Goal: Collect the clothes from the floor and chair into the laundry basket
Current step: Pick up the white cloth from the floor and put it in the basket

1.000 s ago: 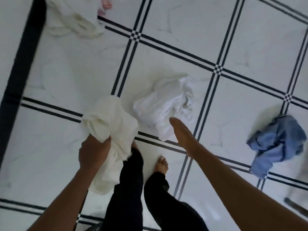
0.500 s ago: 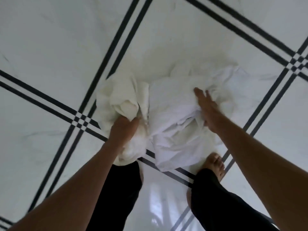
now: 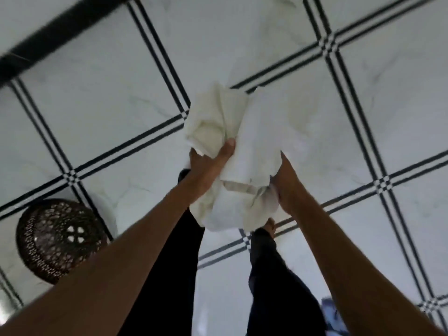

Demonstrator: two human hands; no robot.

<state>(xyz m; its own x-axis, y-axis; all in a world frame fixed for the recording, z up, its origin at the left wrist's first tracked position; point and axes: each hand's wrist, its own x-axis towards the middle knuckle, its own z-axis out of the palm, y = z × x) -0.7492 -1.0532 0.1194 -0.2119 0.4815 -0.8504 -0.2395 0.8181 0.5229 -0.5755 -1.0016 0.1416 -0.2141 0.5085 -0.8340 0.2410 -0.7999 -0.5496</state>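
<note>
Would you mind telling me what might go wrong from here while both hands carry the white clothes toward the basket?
1. The white clothes are bunched loosely between the left hand and right hand; the hanging lower folds may slip out or catch the bare foot.
2. The bundle hides the glossy floor ahead, so a misstep seems possible.
3. The woven basket sits off to the left, and the blue garment behind could be missed.

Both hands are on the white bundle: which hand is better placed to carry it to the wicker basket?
Left, probably. The left hand already grips the white clothes, and the wicker basket lies on that side. The right hand only presses the far edge.
</note>
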